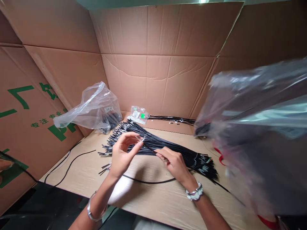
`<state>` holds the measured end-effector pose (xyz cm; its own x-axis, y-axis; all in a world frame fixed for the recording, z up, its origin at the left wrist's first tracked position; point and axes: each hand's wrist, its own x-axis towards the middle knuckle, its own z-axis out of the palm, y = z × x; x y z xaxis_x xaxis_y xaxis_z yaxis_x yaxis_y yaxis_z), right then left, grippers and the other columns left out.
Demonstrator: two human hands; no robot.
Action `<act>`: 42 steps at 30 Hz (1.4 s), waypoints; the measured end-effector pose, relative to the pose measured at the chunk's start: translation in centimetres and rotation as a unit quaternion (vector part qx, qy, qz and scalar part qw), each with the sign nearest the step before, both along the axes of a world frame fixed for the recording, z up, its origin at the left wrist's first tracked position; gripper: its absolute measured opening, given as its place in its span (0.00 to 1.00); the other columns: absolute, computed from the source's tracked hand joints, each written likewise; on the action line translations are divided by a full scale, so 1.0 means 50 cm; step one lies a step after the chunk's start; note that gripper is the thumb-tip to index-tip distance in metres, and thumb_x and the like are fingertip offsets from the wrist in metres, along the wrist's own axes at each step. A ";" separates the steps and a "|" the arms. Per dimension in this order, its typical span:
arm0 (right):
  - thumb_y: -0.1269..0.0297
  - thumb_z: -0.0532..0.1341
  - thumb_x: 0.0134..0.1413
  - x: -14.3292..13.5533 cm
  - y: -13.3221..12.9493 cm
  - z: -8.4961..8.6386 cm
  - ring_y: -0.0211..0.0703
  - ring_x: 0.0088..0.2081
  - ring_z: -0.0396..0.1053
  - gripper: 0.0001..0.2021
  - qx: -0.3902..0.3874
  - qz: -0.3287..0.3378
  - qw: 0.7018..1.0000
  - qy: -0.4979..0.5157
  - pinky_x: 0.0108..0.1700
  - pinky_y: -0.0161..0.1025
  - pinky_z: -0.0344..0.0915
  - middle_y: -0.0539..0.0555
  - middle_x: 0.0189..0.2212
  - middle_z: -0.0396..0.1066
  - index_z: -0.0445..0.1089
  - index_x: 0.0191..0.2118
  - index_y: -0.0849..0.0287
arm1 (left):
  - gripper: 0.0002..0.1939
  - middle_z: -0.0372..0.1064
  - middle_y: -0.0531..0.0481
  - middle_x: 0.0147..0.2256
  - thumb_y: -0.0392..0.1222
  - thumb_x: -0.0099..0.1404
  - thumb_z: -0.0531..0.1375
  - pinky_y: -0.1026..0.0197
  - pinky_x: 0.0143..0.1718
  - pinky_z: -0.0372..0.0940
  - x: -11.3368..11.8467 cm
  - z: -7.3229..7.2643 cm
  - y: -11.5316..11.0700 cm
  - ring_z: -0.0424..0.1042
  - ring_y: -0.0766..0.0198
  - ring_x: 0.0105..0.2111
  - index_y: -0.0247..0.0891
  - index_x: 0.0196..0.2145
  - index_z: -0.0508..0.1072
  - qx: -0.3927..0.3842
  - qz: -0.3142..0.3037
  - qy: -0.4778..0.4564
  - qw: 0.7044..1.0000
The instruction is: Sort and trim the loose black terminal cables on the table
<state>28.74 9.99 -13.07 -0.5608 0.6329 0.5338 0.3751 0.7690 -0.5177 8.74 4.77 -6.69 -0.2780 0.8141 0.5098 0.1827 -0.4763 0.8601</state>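
Between my two hands runs a black cable (149, 147) with thin pale strands at its end. My left hand (122, 156) is closed, thumb and forefinger pinching that cable end. My right hand (174, 163) grips the same cable a short way down from the end. Behind both hands lies a thick bundle of black cables (165, 145), their stripped ends fanned toward the left. A few separate cable ends (105, 167) stick out just left of my left wrist. Part of the bundle is hidden by my hands.
A clear plastic bag (96, 105) with dark contents stands at the back left. Beside it sit a small labelled bag (138, 115) and more thin cables (172, 118). Large plastic sheeting (259, 127) fills the right. Cardboard walls (155, 64) enclose the table (83, 172). Part of a hand (5, 164) shows at the left edge.
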 end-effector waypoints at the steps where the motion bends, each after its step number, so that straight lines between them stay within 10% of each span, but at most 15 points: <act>1: 0.70 0.54 0.66 -0.001 0.000 -0.003 0.38 0.35 0.72 0.12 0.011 -0.016 1.000 -0.020 0.36 0.33 0.63 0.53 0.34 0.74 0.74 0.48 0.56 | 0.13 0.75 0.49 0.34 0.43 0.56 0.69 0.62 0.39 0.73 -0.009 -0.008 0.001 0.76 0.64 0.34 0.39 0.38 0.74 -0.010 0.001 0.000 1.000; 10: 0.72 0.57 0.63 -0.009 0.009 -0.034 0.38 0.38 0.70 0.13 0.032 -0.113 0.983 -0.138 0.34 0.32 0.59 0.51 0.36 0.74 0.74 0.47 0.51 | 0.17 0.77 0.47 0.32 0.57 0.57 0.66 0.62 0.33 0.73 -0.086 -0.085 0.005 0.76 0.58 0.33 0.38 0.32 0.78 -0.101 0.047 0.059 0.992; 19: 0.68 0.56 0.65 0.013 0.031 -0.059 0.37 0.38 0.73 0.10 0.009 -0.144 0.977 -0.155 0.34 0.33 0.60 0.48 0.40 0.75 0.71 0.47 0.52 | 0.19 0.76 0.55 0.28 0.60 0.51 0.68 0.60 0.32 0.73 -0.061 -0.143 0.051 0.75 0.60 0.29 0.42 0.30 0.77 -0.104 0.140 0.063 0.983; 42: 0.68 0.54 0.65 0.018 0.030 -0.058 0.36 0.35 0.70 0.09 0.068 -0.158 0.966 -0.194 0.30 0.32 0.59 0.45 0.35 0.71 0.71 0.41 0.50 | 0.16 0.76 0.58 0.31 0.59 0.53 0.67 0.60 0.33 0.73 -0.058 -0.164 0.059 0.75 0.60 0.30 0.46 0.32 0.76 -0.134 0.141 0.048 0.980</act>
